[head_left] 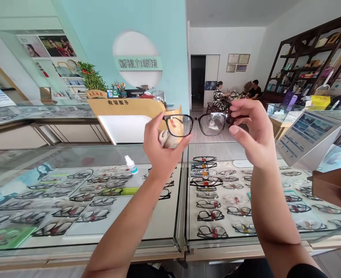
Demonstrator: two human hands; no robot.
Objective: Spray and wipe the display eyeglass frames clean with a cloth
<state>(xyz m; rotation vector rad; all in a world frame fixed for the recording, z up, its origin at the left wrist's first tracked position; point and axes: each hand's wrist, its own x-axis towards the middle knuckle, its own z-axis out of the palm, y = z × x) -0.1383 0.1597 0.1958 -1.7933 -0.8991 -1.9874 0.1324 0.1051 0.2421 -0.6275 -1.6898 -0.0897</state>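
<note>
Eyeglasses (196,119) are held crosswise over the glass worktop (164,218), pinched at one end by the left hand (161,152), the right hand's (259,135) grip spread just beside the other.

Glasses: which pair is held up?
The dark-rimmed pair in the left hand; the other pairs lie lower, in the display cases.

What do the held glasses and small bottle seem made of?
The glasses: frame probably glossy dark plastic, from highlights along the rims; lenses clear, glass or plastic unclear. The bottle: likely white plastic, judging by its opaque body; finish hard to tell.
</note>
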